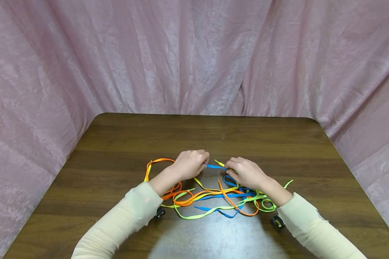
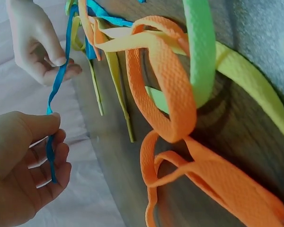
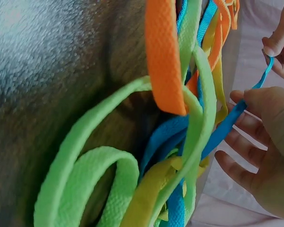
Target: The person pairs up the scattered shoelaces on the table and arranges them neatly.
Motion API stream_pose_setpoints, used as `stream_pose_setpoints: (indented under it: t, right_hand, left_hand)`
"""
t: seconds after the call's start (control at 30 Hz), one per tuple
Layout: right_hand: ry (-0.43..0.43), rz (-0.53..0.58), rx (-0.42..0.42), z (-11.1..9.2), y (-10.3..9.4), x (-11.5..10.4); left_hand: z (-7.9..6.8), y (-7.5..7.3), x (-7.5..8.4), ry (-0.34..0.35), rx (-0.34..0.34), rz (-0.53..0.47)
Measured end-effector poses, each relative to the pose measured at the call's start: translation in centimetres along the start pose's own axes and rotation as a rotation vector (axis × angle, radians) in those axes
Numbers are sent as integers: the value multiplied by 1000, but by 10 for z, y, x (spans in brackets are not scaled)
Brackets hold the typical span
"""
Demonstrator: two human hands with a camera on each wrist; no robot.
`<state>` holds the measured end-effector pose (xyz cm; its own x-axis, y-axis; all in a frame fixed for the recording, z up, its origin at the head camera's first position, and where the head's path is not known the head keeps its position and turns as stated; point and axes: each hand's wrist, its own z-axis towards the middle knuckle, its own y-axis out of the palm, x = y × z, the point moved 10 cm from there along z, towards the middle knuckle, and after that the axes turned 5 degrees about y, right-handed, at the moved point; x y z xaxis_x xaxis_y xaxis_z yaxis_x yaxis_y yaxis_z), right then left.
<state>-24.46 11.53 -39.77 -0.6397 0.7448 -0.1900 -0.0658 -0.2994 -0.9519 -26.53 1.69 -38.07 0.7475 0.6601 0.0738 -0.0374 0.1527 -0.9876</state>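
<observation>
My left hand [image 1: 192,162] is clamped on the blue lace [image 3: 225,128] near its tip, thumb to fingers. My right hand [image 1: 245,172] pinches it farther along, short span between. Rest runs into a tangle with orange [image 2: 177,97], green [image 2: 202,47] and yellow laces [image 3: 143,196], mid-bench [image 1: 197,133], well in from left, right and far edges.

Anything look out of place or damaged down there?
No damage shows. The tangle of coloured laces by the right hand looks odd: loops cross untidily, and the blue lace, pinched by that hand and the left hand, runs into it.
</observation>
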Motion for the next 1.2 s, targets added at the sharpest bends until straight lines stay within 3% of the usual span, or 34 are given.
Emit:
stream_pose_setpoints:
  t: [0.7, 0.9, 1.2]
  right_hand:
    - [90, 65, -32, -6, -12, 15]
    - [87, 78, -35, -9, -14, 15]
    - [96, 74, -36, -19, -23, 21]
  left_hand:
    - [-28, -10, -29, -60, 48, -67]
    - [-37, -11, -36, -93, 43, -79]
    - [-54, -21, -52, -125, 88, -62]
